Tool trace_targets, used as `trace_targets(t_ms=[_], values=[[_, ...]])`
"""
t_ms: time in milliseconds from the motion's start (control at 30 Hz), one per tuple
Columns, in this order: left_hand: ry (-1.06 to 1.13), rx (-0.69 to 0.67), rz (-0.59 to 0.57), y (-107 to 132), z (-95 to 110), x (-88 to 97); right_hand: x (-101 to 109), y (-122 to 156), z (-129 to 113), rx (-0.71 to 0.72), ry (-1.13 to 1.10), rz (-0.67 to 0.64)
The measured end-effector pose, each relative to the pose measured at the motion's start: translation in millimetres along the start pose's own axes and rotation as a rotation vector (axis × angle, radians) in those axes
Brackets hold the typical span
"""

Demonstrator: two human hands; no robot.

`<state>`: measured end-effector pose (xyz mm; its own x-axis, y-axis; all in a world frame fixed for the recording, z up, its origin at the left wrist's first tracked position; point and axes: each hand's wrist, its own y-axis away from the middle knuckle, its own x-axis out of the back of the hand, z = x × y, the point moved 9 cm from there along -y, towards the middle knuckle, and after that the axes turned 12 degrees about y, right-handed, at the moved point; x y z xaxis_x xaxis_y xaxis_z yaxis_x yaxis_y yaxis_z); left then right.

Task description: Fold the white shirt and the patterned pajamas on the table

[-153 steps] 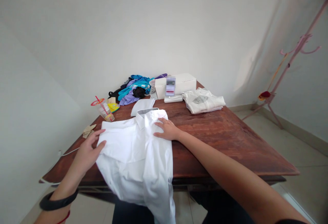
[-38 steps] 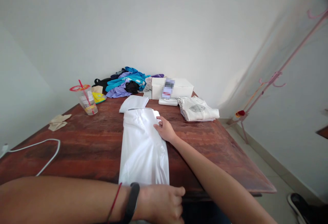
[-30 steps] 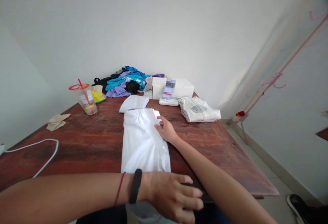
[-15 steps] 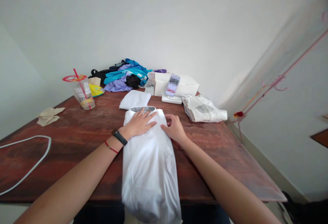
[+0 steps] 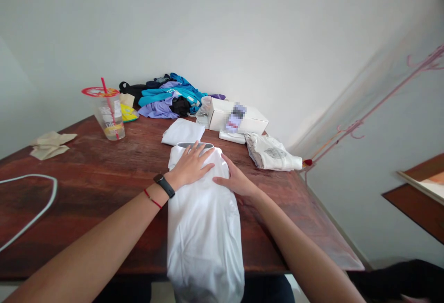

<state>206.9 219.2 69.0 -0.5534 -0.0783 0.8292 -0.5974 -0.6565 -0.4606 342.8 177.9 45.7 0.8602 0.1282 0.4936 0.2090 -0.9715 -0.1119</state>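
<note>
A white shirt (image 5: pixel 204 219), folded into a long strip, lies lengthwise in front of me with its grey-lined collar (image 5: pixel 194 145) at the far end. Its near end hangs over the table edge. My left hand (image 5: pixel 190 164) presses flat on the shirt just below the collar, fingers spread. Along the shirt's right edge rests my right hand (image 5: pixel 236 178), its thumb on the cloth and apart from the stretched fingers, which touch the side. A black watch (image 5: pixel 163 185) and a red string bracelet (image 5: pixel 152 198) are on the left wrist.
Beyond the collar lies a folded white cloth (image 5: pixel 183 131). Behind are a clothes pile (image 5: pixel 169 97) and a white box (image 5: pixel 222 114); folded printed clothes (image 5: pixel 274 152) sit to the right. On the left stand a plastic cup (image 5: pixel 113 120), napkins (image 5: pixel 52 145) and a white cable (image 5: pixel 52 192).
My right hand's fingers have straightened along the shirt's edge, where they were more curled before. My left hand stays flat in place. The view has tilted slightly.
</note>
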Motion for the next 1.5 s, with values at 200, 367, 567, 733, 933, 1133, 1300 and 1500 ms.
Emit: trace_targets(t_ms=[200, 367, 567, 733, 933, 1133, 1300, 1500], values=[[0.071, -0.018, 0.107, -3.3, 4.8, 17.7, -1.2, -1.5, 4.5, 0.015, -0.046, 0.089], [0.207, -0.045, 0.176, -3.8, 13.4, 31.9, 31.1, -3.4, -0.2, 0.05, -0.064, 0.302], [0.664, 0.354, 0.44, -1.1, -30.4, 38.8, 71.1, -6.7, 15.0, -0.02, -0.161, 0.469], [1.165, 0.79, 0.388, 7.5, -58.9, 5.6, 70.8, -6.9, 22.8, -0.109, -0.179, 0.44], [1.465, 0.85, 0.128, 9.6, -48.2, -6.6, 68.4, -2.5, 5.4, -0.108, -0.246, 0.39], [1.88, 0.816, -0.248, 13.1, -15.2, -16.9, 56.2, 0.8, -12.1, -0.052, -0.404, 0.319], [1.933, 0.732, -0.142, 8.1, -18.6, -4.8, 42.3, 0.8, -18.7, 0.0, -0.456, 0.254], [1.926, 0.768, 0.002, 4.0, -25.1, 10.7, 31.3, -2.7, -5.1, -0.117, -0.453, 0.209]])
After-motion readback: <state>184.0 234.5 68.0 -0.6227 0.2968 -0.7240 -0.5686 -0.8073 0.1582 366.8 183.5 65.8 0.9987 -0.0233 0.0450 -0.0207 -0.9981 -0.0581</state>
